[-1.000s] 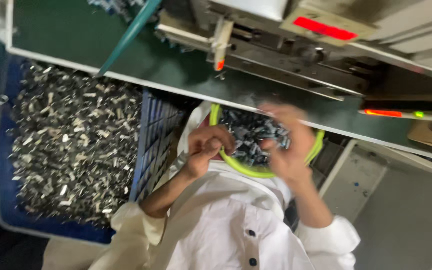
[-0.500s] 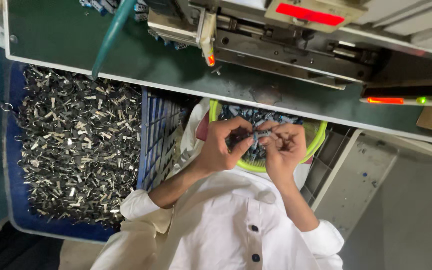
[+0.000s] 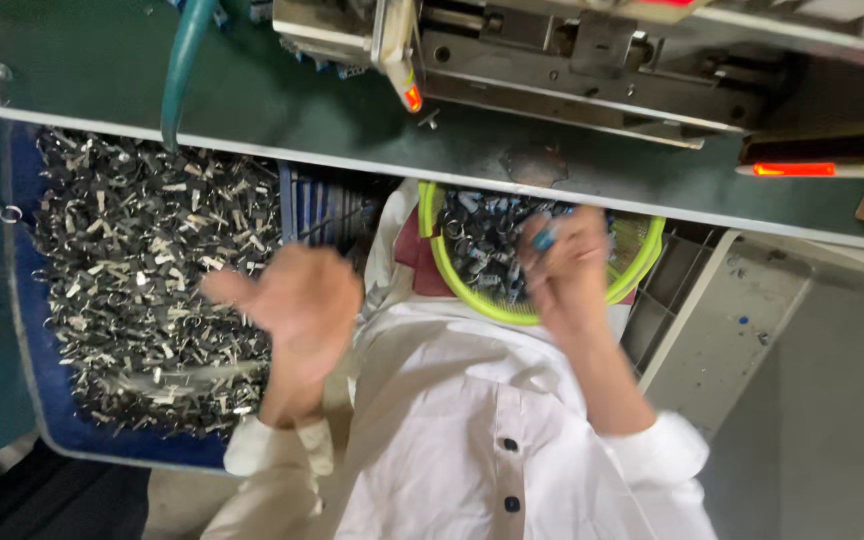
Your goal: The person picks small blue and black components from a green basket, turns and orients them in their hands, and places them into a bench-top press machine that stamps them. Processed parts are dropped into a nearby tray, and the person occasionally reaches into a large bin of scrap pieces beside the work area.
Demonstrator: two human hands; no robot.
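We hold a small blue-and-metal part (image 3: 546,238) pinched in our right hand (image 3: 567,270), raised over the round yellow-green basket (image 3: 472,300) of small dark parts that sits in our lap, tucked under the near edge of the table (image 3: 252,110). Half a second ago both hands met over that basket; now our left hand (image 3: 297,300) has swung away to the left, blurred, fingers spread and holding nothing we can make out, over the inner edge of the blue crate (image 3: 22,330) heaped with small silvery metal pieces (image 3: 142,270). So the two hands have parted, and the piece stays with the right one. On the table above stand a grey metal machine (image 3: 572,60) and a teal hose (image 3: 180,70); a red indicator light (image 3: 792,169) glows at the right.
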